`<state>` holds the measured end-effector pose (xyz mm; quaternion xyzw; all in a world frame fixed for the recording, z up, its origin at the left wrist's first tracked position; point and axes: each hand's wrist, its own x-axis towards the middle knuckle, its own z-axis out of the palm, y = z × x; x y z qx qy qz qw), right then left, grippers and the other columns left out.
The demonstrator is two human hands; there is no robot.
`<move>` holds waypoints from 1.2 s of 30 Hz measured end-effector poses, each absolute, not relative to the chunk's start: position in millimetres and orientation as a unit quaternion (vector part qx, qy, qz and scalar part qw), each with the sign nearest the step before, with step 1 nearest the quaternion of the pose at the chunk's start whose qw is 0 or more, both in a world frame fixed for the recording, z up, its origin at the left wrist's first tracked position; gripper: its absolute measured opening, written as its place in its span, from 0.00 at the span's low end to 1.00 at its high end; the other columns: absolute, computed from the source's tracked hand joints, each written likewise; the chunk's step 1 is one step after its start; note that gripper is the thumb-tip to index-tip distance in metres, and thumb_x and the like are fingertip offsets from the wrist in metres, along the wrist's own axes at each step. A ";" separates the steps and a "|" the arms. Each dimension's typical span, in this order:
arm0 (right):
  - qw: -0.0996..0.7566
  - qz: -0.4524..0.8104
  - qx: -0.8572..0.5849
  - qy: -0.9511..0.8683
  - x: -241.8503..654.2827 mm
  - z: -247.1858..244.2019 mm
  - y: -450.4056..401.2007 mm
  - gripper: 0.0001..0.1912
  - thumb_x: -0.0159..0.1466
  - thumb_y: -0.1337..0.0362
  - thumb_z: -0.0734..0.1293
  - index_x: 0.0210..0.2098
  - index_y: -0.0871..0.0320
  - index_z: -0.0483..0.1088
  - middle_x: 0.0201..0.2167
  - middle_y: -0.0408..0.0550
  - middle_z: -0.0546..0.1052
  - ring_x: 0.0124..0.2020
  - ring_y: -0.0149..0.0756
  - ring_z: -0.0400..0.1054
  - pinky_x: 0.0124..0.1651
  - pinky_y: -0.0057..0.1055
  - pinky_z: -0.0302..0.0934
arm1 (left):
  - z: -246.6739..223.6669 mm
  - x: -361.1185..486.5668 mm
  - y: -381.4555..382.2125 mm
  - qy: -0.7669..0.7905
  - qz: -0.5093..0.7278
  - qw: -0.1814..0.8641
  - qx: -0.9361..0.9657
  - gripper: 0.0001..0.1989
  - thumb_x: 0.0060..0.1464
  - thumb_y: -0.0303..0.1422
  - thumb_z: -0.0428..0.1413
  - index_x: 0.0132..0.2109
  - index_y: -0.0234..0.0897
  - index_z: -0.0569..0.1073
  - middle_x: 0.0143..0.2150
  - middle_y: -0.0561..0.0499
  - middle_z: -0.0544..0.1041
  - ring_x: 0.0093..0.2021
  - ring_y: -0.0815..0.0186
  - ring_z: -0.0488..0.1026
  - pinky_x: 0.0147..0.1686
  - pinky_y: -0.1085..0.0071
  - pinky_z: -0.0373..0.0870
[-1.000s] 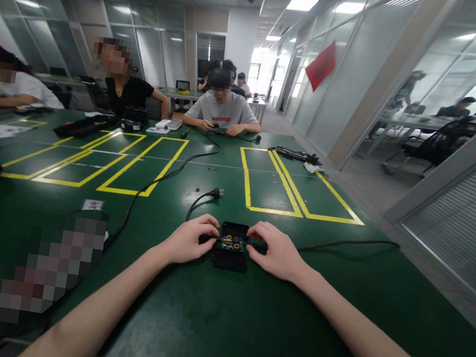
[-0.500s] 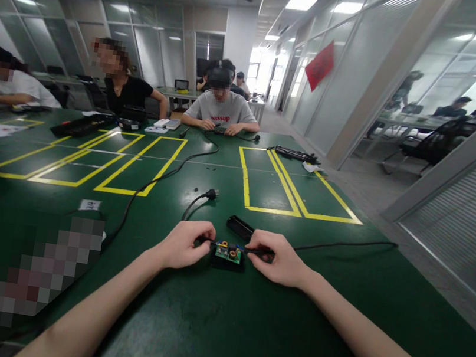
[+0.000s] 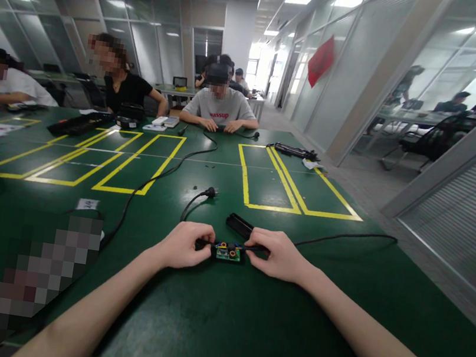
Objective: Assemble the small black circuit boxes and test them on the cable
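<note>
A small green circuit board (image 3: 228,253) with copper-coloured coils sits in a black casing half on the green table (image 3: 208,317). On its left side, my left hand (image 3: 187,245) is closed in a pinch on the black cable that joins the board. My right hand (image 3: 276,256) pinches the black cable on the board's other side. Just behind the board and beside my right fingers lies a black casing piece (image 3: 240,225), hollow side showing. A black power plug (image 3: 210,193) rests beyond my left hand, its cord curving back toward that hand.
A blurred power strip (image 3: 39,280) lies left of my left forearm, its cord (image 3: 126,209) running up the table. Yellow tape outlines (image 3: 273,209) mark the far half. A person in a grey shirt (image 3: 220,104) sits opposite; other people sit at the left.
The circuit board now sits flatter and lower in the black casing half, which shows less below it. Both hands keep their pinch on the cables; my right fingers have shifted slightly. The view has moved a little.
</note>
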<state>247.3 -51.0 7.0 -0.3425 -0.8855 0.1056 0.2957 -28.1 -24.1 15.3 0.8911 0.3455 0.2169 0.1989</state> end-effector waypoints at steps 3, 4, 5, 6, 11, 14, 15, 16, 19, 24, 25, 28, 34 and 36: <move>0.273 0.136 -0.339 -0.890 247.6 7.5 -52.2 0.02 0.61 0.69 0.69 0.32 0.56 0.73 0.28 0.43 0.75 0.26 0.31 0.68 0.29 0.27 0.58 | 15.6 -27.7 -24.9 0.352 0.204 0.206 0.890 0.02 0.49 0.27 0.55 0.31 0.38 0.71 0.25 0.56 0.73 0.25 0.70 0.67 0.27 0.75 0.61; 0.265 0.147 -0.340 -0.890 247.5 7.3 -52.4 0.03 0.60 0.68 0.71 0.32 0.56 0.72 0.27 0.42 0.74 0.25 0.31 0.67 0.28 0.27 0.58 | 15.6 -27.6 -24.9 0.354 0.200 0.205 0.891 0.02 0.49 0.27 0.55 0.30 0.38 0.71 0.25 0.57 0.72 0.24 0.70 0.67 0.27 0.75 0.60; 0.259 0.154 -0.340 -0.890 247.2 7.1 -52.4 0.05 0.59 0.67 0.73 0.31 0.56 0.72 0.27 0.41 0.74 0.25 0.31 0.67 0.27 0.26 0.57 | 15.6 -27.6 -24.7 0.356 0.196 0.200 0.892 0.02 0.49 0.27 0.56 0.29 0.38 0.71 0.24 0.57 0.71 0.24 0.70 0.66 0.27 0.75 0.59; 0.254 0.156 -0.341 -0.892 246.8 6.8 -52.3 0.07 0.58 0.65 0.74 0.30 0.56 0.71 0.26 0.41 0.73 0.25 0.31 0.66 0.27 0.26 0.57 | 15.5 -27.7 -24.5 0.356 0.193 0.194 0.894 0.03 0.49 0.27 0.56 0.28 0.37 0.70 0.24 0.57 0.71 0.23 0.71 0.65 0.26 0.75 0.58; 0.228 0.112 -0.328 -0.910 246.8 5.6 -49.5 0.13 0.64 0.57 0.74 0.29 0.56 0.70 0.27 0.43 0.73 0.26 0.32 0.68 0.29 0.28 0.56 | 16.0 -29.7 -23.7 0.336 0.192 0.147 0.910 0.05 0.51 0.27 0.56 0.27 0.37 0.70 0.26 0.55 0.71 0.24 0.70 0.66 0.27 0.74 0.57; 0.207 0.078 -0.319 -0.922 249.3 5.7 -47.6 0.11 0.69 0.57 0.70 0.32 0.56 0.73 0.29 0.44 0.74 0.27 0.33 0.69 0.29 0.28 0.56 | 16.5 -31.2 -23.8 0.328 0.196 0.133 0.914 0.05 0.54 0.29 0.55 0.31 0.38 0.73 0.31 0.53 0.75 0.28 0.69 0.69 0.29 0.74 0.61; 0.200 0.067 -0.319 -0.924 250.3 6.1 -47.2 0.11 0.70 0.57 0.69 0.34 0.56 0.74 0.30 0.44 0.75 0.28 0.33 0.69 0.29 0.28 0.56 | 16.4 -31.4 -23.7 0.327 0.197 0.130 0.915 0.06 0.56 0.29 0.54 0.32 0.38 0.74 0.33 0.52 0.76 0.29 0.69 0.70 0.31 0.74 0.63; 0.193 0.056 -0.319 -0.926 251.1 6.7 -46.8 0.10 0.70 0.58 0.68 0.35 0.56 0.74 0.30 0.44 0.75 0.28 0.33 0.70 0.30 0.29 0.56 | 16.0 -31.4 -23.6 0.326 0.198 0.127 0.916 0.06 0.57 0.29 0.54 0.33 0.38 0.75 0.34 0.52 0.76 0.30 0.68 0.71 0.32 0.73 0.64; 0.181 0.019 -0.315 -0.931 252.0 9.9 -46.8 0.09 0.71 0.60 0.66 0.38 0.56 0.76 0.33 0.47 0.77 0.31 0.35 0.71 0.32 0.30 0.58 | 13.5 -30.4 -23.2 0.318 0.210 0.117 0.917 0.06 0.58 0.29 0.55 0.36 0.38 0.77 0.35 0.50 0.77 0.35 0.64 0.74 0.36 0.70 0.68; 0.222 -0.011 -0.303 -0.927 248.2 8.9 -45.5 0.09 0.68 0.61 0.68 0.34 0.56 0.77 0.31 0.49 0.78 0.36 0.41 0.70 0.40 0.37 0.62 | 9.8 -28.0 -22.9 0.301 0.228 0.141 0.915 0.06 0.57 0.26 0.54 0.35 0.38 0.76 0.36 0.49 0.77 0.37 0.63 0.75 0.38 0.70 0.70; 0.248 -0.009 -0.326 -0.912 247.4 5.9 -43.7 0.09 0.68 0.61 0.68 0.34 0.56 0.77 0.32 0.49 0.78 0.36 0.41 0.70 0.40 0.38 0.62 | 9.9 -27.7 -23.1 0.300 0.225 0.144 0.916 0.06 0.57 0.26 0.54 0.34 0.38 0.75 0.36 0.49 0.77 0.37 0.63 0.75 0.38 0.70 0.70; 0.325 -0.011 -0.452 -0.830 247.0 -8.0 -34.5 0.09 0.68 0.60 0.67 0.42 0.56 0.78 0.39 0.52 0.78 0.40 0.43 0.71 0.43 0.40 0.64 | 11.4 -26.1 -24.4 0.298 0.213 0.148 0.919 0.05 0.58 0.27 0.54 0.34 0.38 0.74 0.37 0.49 0.77 0.39 0.63 0.74 0.40 0.69 0.70; 0.337 0.103 -0.521 -0.777 250.0 -23.0 -22.2 0.09 0.64 0.58 0.70 0.40 0.56 0.77 0.40 0.51 0.77 0.44 0.46 0.71 0.47 0.43 0.67 | 11.9 -16.1 -27.1 0.328 0.196 0.111 0.917 0.11 0.54 0.38 0.64 0.38 0.38 0.71 0.38 0.49 0.76 0.40 0.59 0.74 0.41 0.65 0.71; 0.350 0.160 -0.501 -0.776 248.4 -20.1 -25.2 0.09 0.63 0.60 0.70 0.42 0.55 0.75 0.39 0.49 0.78 0.42 0.43 0.72 0.44 0.40 0.68 | 11.0 -13.0 -26.8 0.349 0.194 0.121 0.909 0.14 0.52 0.38 0.66 0.40 0.39 0.71 0.40 0.50 0.77 0.40 0.58 0.75 0.42 0.64 0.72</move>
